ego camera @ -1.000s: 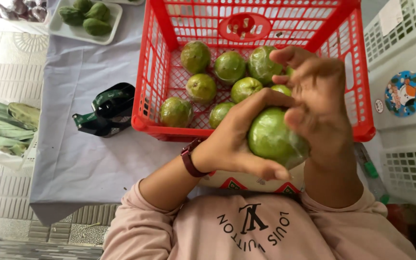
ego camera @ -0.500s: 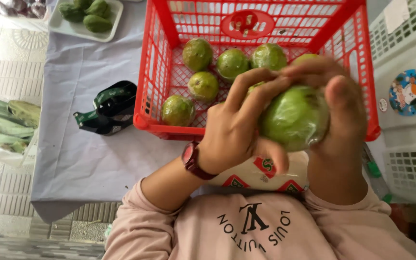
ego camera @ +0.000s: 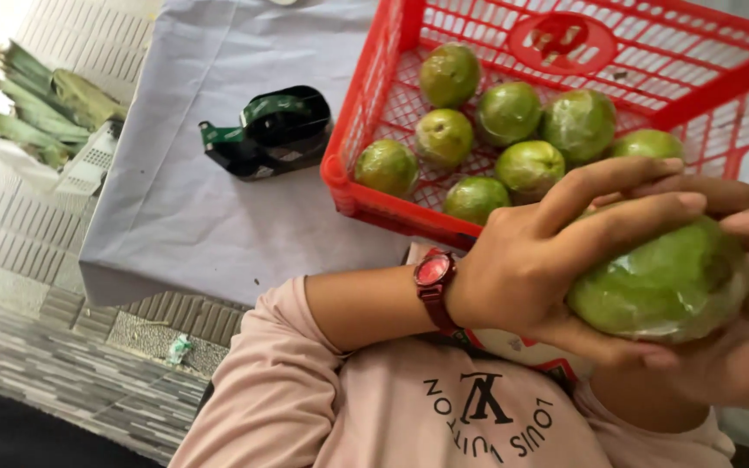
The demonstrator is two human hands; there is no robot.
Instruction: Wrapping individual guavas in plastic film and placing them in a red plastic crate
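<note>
Both my hands hold one large green fruit [ego camera: 661, 282] wrapped in clear film, close above my chest. My left hand [ego camera: 539, 260], with a red watch [ego camera: 433, 273] on the wrist, lies over the fruit's left and top side with fingers stretched across it. My right hand [ego camera: 743, 355] cups it from below and from the right, partly cut off by the frame edge. Just beyond the hands stands a red plastic crate [ego camera: 366, 186] holding several smaller green fruits [ego camera: 510, 111].
A dark green tape dispenser [ego camera: 270, 130] sits on the grey tablecloth [ego camera: 184, 217] left of the crate. Green leaves [ego camera: 45, 104] lie on the tiled floor at far left. A white printed box [ego camera: 513, 345] shows under my left hand.
The fruit has moved right and lower in view. My left fingers now lie flatter across its top, and my right hand has slid beneath it. The view has shifted closer.
</note>
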